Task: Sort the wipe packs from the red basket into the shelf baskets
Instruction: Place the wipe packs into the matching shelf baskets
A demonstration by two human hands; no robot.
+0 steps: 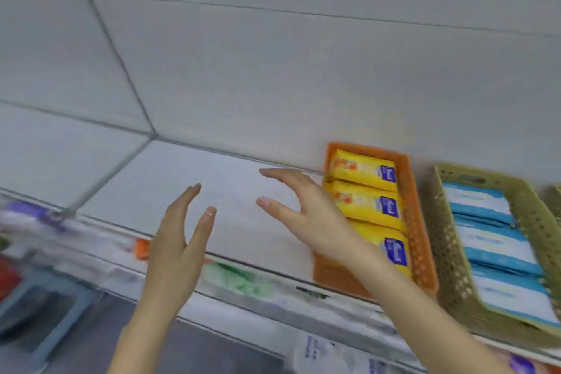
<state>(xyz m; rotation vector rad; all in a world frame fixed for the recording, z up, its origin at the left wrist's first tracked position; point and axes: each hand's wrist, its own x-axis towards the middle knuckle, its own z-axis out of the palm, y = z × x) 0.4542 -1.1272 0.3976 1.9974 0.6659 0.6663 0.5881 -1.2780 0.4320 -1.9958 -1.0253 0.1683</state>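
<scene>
Two bare hands are raised in front of a white shelf [218, 188], and neither holds anything. The left hand [177, 240] is open with its fingers straight, palm facing right. The right hand [306, 215] is spread wide, thumb apart from the fingers, just beside an orange basket [417, 222] on the shelf.

Three yellow packs [364, 174] of wipes lie flat in a row inside the orange basket. To its right, a tan basket [453, 255] holds a row of blue and white packs [493, 241]. At the far left edge is a red blur [7, 279] that may be the red basket; it is too smeared to tell, and no loose pack is visible.

The packs look like soft, flat film pouches, probably light, a little squashy, with a slick wrapper. A sound hold would likely be across the short width, thumb on one long edge and fingers on the other, away from the dark flap label.
</scene>
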